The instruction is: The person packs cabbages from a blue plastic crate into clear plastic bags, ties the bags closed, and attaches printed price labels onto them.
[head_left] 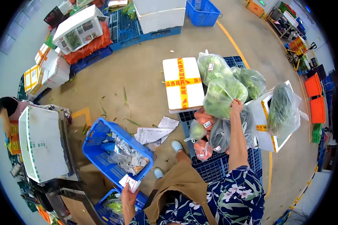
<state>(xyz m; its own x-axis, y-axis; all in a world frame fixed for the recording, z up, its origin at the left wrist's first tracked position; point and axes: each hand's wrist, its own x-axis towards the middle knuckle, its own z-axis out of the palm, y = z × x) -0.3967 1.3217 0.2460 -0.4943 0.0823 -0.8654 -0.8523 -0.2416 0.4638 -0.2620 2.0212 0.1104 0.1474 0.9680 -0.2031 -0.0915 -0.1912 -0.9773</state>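
My right hand (236, 108) is closed on the gathered side of a clear plastic bag of green leafy vegetables (223, 93), which sits among other bags on a blue pallet. Close by are a second bag of greens (214, 67), a bag of dark leafy greens (252, 83), red-orange bags of produce (203, 150) with white labels, and a small bag with a pale green round vegetable (197, 130). Low on the left, my left hand (129, 197) grips what looks like a roll of white printed labels (130, 183), beside a blue crate's edge.
A blue crate (97, 146) holds crumpled plastic and paper. Another crate (141, 200) contains greens. A taped white foam box (171, 88) and an open one (260, 122) flank the bags on the blue pallet (253, 161). Printed paper (154, 134) lies on the floor. A person (5, 112) works at far left.
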